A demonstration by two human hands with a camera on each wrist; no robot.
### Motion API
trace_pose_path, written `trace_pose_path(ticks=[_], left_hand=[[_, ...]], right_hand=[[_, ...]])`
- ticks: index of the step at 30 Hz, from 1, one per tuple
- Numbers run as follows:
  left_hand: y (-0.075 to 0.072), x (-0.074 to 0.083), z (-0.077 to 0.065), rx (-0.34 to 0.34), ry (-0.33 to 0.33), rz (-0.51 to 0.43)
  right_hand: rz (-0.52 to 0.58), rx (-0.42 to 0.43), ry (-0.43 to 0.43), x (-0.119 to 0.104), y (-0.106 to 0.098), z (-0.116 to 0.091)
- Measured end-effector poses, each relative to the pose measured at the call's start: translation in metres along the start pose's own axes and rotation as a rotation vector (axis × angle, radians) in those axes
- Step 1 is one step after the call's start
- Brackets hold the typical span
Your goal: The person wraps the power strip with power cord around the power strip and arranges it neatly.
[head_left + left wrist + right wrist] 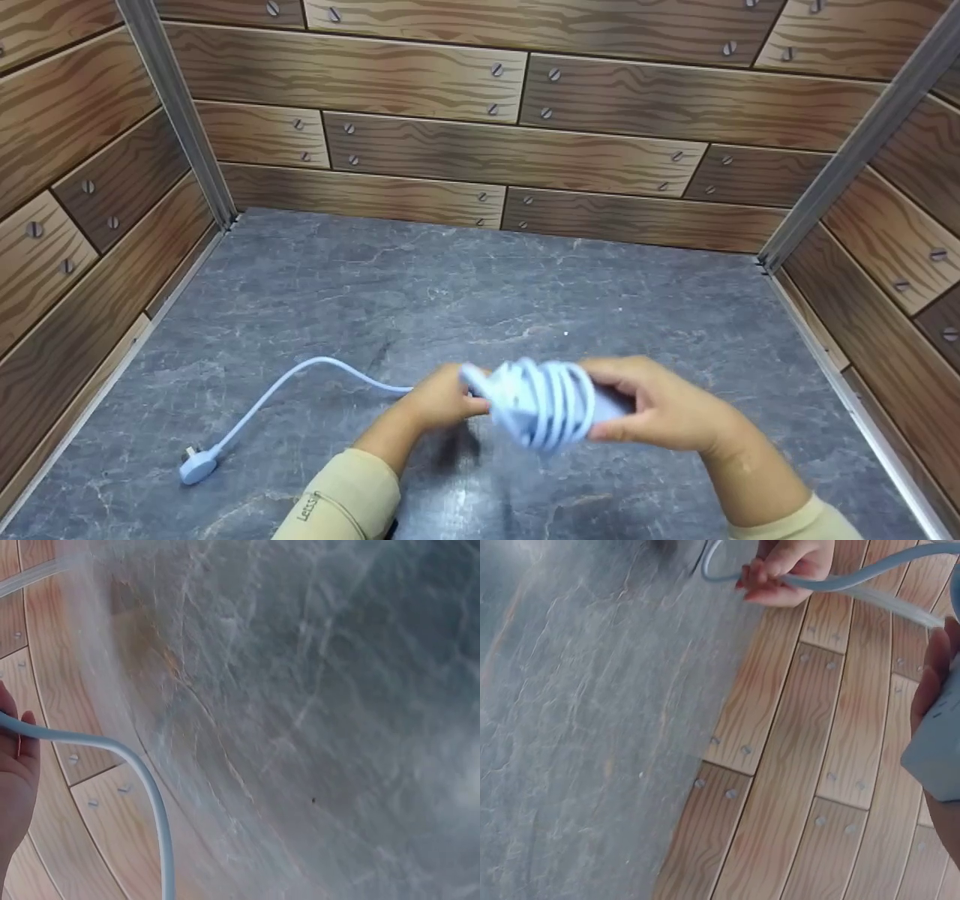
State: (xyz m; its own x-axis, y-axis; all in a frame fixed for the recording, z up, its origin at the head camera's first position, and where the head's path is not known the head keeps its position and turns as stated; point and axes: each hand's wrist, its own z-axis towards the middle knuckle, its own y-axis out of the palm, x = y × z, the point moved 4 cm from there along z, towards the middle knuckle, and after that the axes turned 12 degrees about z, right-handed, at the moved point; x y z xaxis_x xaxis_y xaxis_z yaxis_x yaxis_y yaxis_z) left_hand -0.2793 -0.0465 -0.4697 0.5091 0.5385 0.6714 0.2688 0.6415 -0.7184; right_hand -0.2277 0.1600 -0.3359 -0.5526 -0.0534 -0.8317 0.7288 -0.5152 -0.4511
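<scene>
A light blue power strip [613,405] is held in my right hand [667,405], its fingers and thumb gripping the right end. Several turns of its light blue cord [556,405] wrap around the body, blurred in the head view. In the right wrist view, one angular end of the power strip [939,746] shows beside the fingers. My left hand [444,397] pinches the cord just left of the coil; the left wrist view shows the cord [154,795] trailing from it. From there the loose length curves left to a plug [198,468] with metal pins.
Beneath the hands is a dark grey marbled surface [450,292]. Wood-patterned panels [420,142] enclose it at the back and both sides, with metal posts [180,112] at the corners. Metal strips [847,397] run along the side edges.
</scene>
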Motion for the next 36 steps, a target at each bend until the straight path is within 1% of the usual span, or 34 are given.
trace_pose_path(ticks=[4, 7, 10, 12, 14, 16, 17, 18, 20, 22, 23, 24, 27, 30, 33, 36], left_hand=[[-0.003, -0.002, 0.0, -0.005, 0.062, 0.043], [-0.006, -0.006, -0.001, 0.005, 0.067, 0.084], [-0.011, -0.011, -0.003, 0.046, 0.097, 0.16], [-0.016, -0.017, -0.005, 0.084, 0.106, 0.18], [-0.022, -0.024, -0.008, 0.135, 0.072, 0.172], [-0.03, -0.031, -0.011, 0.195, 0.006, 0.124], [-0.035, -0.033, -0.013, 0.225, -0.036, 0.084], [-0.039, -0.035, -0.014, 0.25, -0.082, 0.043], [-0.047, -0.036, -0.016, 0.286, -0.151, -0.021], [-0.053, -0.034, -0.017, 0.301, -0.201, -0.093], [-0.056, -0.033, -0.017, 0.306, -0.213, -0.125], [-0.058, -0.031, -0.017, 0.312, -0.222, -0.151], [-0.065, -0.023, -0.014, 0.346, -0.228, -0.188], [-0.074, -0.009, -0.011, 0.393, -0.226, -0.17], [-0.084, 0.007, -0.008, 0.437, -0.223, -0.13], [-0.093, 0.024, -0.007, 0.475, -0.208, -0.113]], right_hand=[[0.02, -0.1, 0.074, -0.006, 0.011, 0.002], [0.068, -0.176, 0.13, -0.006, 0.017, 0.001], [0.172, -0.276, 0.162, -0.005, 0.023, -0.001], [0.247, -0.346, 0.189, -0.003, 0.026, -0.003], [0.285, -0.409, 0.224, -0.002, 0.031, -0.005], [0.262, -0.456, 0.244, -0.001, 0.035, -0.006], [0.242, -0.469, 0.249, -0.001, 0.036, -0.006], [0.242, -0.476, 0.261, 0.0, 0.038, -0.006], [0.241, -0.473, 0.29, 0.002, 0.039, -0.006], [0.269, -0.463, 0.31, 0.004, 0.04, -0.005], [0.3, -0.458, 0.332, 0.005, 0.04, -0.005], [0.317, -0.455, 0.342, 0.006, 0.04, -0.004], [0.311, -0.449, 0.353, 0.01, 0.041, -0.004], [0.251, -0.409, 0.39, 0.017, 0.04, -0.005], [0.178, -0.346, 0.46, 0.026, 0.038, -0.007], [0.092, -0.279, 0.519, 0.036, 0.037, -0.01]])
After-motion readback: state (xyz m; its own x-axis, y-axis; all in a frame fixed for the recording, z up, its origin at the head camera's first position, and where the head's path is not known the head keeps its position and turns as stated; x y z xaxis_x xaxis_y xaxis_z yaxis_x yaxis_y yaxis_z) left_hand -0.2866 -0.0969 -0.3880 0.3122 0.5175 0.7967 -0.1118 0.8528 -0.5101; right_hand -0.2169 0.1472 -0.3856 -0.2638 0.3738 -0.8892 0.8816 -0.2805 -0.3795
